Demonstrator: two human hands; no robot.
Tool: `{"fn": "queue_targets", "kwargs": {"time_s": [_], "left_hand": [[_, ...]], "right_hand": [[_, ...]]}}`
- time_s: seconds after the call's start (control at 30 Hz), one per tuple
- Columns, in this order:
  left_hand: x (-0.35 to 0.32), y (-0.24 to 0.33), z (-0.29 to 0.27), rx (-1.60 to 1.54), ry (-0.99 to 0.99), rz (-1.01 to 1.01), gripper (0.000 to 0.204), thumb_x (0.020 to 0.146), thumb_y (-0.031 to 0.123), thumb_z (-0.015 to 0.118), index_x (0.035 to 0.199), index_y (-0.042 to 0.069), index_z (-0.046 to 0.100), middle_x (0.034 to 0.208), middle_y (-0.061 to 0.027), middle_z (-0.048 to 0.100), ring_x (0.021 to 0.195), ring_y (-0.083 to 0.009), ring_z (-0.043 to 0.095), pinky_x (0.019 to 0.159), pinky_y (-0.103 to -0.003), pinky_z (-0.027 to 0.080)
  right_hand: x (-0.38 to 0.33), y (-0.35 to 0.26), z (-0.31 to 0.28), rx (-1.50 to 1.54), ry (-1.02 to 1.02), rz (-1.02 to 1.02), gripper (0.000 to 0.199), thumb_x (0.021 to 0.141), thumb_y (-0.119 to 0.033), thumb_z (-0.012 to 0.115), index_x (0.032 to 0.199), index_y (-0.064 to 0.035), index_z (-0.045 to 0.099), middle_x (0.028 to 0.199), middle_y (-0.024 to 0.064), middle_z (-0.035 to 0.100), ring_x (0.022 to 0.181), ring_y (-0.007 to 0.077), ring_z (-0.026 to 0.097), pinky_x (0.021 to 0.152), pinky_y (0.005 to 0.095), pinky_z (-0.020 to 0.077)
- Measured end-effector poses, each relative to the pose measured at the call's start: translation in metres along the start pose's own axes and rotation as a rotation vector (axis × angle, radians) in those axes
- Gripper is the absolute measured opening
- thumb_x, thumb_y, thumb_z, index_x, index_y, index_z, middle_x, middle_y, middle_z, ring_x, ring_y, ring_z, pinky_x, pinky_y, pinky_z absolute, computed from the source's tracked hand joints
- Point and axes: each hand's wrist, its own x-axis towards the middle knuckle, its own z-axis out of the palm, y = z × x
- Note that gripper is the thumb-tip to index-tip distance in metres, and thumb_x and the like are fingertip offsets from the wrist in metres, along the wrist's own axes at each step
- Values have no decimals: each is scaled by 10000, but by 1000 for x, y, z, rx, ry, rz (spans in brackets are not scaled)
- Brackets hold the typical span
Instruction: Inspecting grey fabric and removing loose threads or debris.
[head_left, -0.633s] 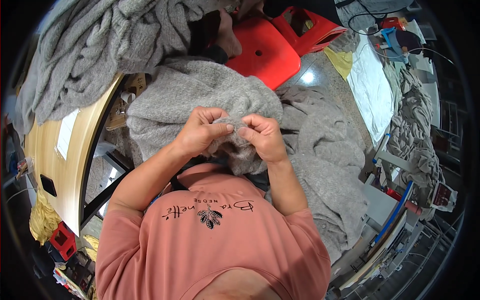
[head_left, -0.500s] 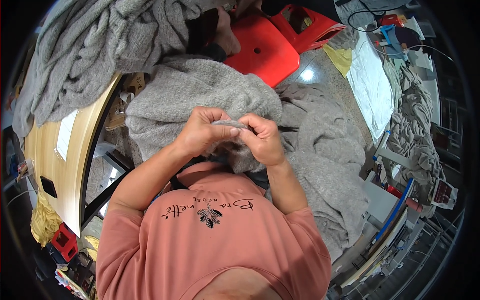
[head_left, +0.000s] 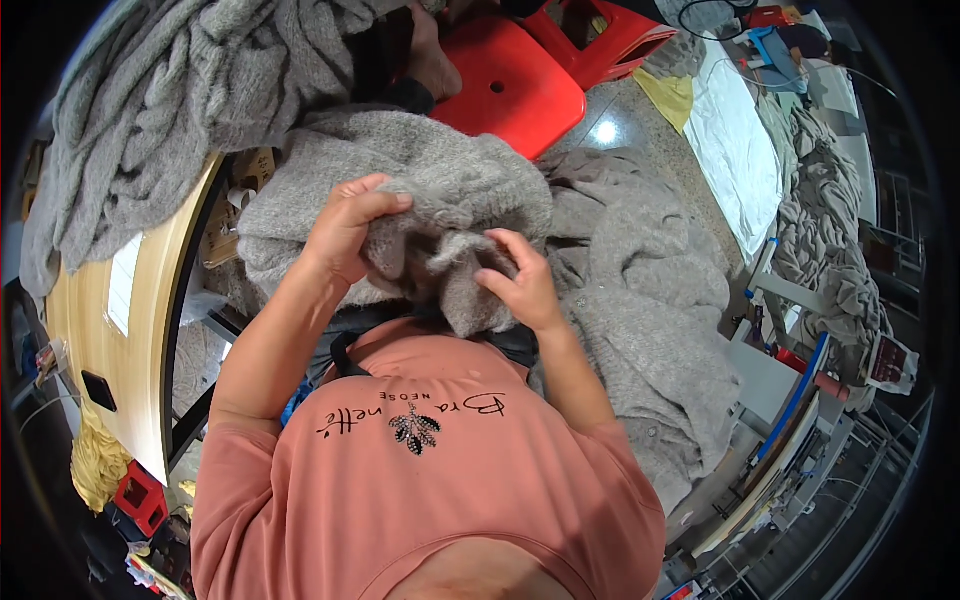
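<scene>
A garment workshop or small knitwear factory, seen from above. Heaps of grey knitted fabric [head_left: 200,110] lie piled over a curved wooden surface [head_left: 100,330] at the left, and more grey knitwear [head_left: 640,300] spreads across the middle. Further bundles of grey cloth [head_left: 830,230] sit stacked at the right, beside a sheet of white fabric [head_left: 735,150]. A red plastic stool [head_left: 510,85] stands on a polished, speckled stone floor [head_left: 620,125]. Metal frames and racks [head_left: 790,420] crowd the lower right edge.
</scene>
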Motion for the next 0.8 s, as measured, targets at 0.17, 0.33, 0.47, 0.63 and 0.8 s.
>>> {"fn": "queue_targets", "kwargs": {"time_s": [0.17, 0.33, 0.47, 0.63, 0.8], "left_hand": [[-2, 3, -7, 61, 71, 129, 30, 747, 20, 588, 773, 33, 579, 721, -30, 612, 637, -85, 571, 571, -206, 440], [-3, 12, -12, 102, 49, 223, 57, 745, 16, 597, 800, 29, 600, 732, -30, 620, 633, -78, 567, 574, -205, 431], [-8, 27, 4, 5, 57, 276, 91, 744, 2, 586, 833, 7, 605, 753, -38, 626, 627, -88, 568, 612, -222, 457], [-20, 20, 24, 107, -1, 181, 58, 743, 15, 578, 798, 1, 590, 663, -43, 596, 489, -84, 526, 417, -213, 413], [-38, 2, 54, 124, -124, 3, 49, 753, 19, 625, 743, 10, 577, 560, -9, 528, 412, -41, 412, 347, -190, 282]], "right_hand": [[9, 14, 7, 155, -32, 81, 328, 720, -15, 630, 1033, 2, 532, 909, 53, 565, 850, 109, 526, 760, 246, 428], [14, 2, 4, 97, -89, 134, 166, 738, 24, 574, 904, 27, 573, 788, 36, 573, 758, 85, 521, 695, 228, 431], [6, -20, -12, 198, 499, -27, 237, 710, 83, 514, 924, 29, 599, 861, 23, 606, 787, 96, 548, 717, 237, 443], [-6, -77, -31, -468, 481, -527, 322, 624, 82, 517, 926, 9, 600, 787, 138, 630, 698, 241, 614, 610, 298, 482], [-6, -91, -11, -408, 243, -836, 377, 594, 48, 545, 966, -3, 575, 807, 130, 607, 642, 241, 592, 525, 323, 471]]}}
